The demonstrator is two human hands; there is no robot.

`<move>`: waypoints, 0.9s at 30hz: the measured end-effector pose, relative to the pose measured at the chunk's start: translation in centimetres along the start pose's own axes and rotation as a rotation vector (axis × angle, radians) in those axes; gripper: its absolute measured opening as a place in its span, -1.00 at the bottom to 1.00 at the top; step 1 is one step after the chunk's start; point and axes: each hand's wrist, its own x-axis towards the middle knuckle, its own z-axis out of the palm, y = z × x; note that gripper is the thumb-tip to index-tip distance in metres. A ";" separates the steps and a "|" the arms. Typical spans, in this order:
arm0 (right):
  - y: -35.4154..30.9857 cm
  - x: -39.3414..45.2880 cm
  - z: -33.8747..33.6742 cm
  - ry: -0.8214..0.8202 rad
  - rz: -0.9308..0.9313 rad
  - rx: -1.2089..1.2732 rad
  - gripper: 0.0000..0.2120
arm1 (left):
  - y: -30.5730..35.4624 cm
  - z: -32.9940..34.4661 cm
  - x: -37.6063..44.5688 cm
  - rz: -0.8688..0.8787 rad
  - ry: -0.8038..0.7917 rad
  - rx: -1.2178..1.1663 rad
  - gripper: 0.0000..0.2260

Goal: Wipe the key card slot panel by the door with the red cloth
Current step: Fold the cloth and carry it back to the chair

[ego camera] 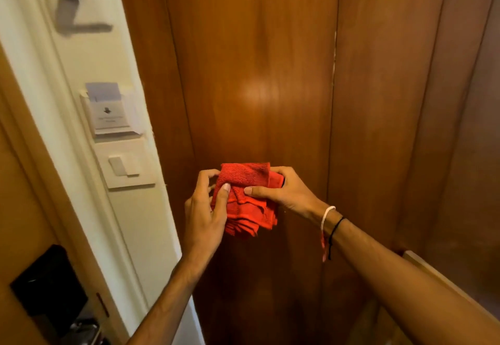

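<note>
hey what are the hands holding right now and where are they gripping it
Both hands hold the folded red cloth. The left hand pinches its left edge, thumb on the front; the right hand grips its right side, thumb across the front. It is not touching the key card slot panel.

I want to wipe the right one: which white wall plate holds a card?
The upper plate, above the switch plate; a pale card sticks out of its top.

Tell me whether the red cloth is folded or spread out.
Folded. The red cloth is bunched into a thick wad with stacked layered edges showing at its bottom, held between the left hand and right hand.
</note>
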 end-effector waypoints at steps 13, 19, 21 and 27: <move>17.4 -11.0 -1.7 -0.080 0.620 0.045 -0.63 | -9.3 9.5 -15.7 -0.354 -0.197 0.031 -0.90; 28.0 -18.6 0.5 -0.029 0.952 0.291 -0.63 | -14.7 12.9 -27.1 -0.637 -0.392 0.129 -0.82; 31.4 -21.6 1.5 0.039 1.058 0.293 -0.60 | -16.3 13.7 -31.0 -0.745 -0.449 0.121 -0.80; 39.6 -30.8 6.1 0.256 1.369 0.424 -0.60 | -19.6 15.4 -43.4 -1.156 -0.587 0.029 -0.75</move>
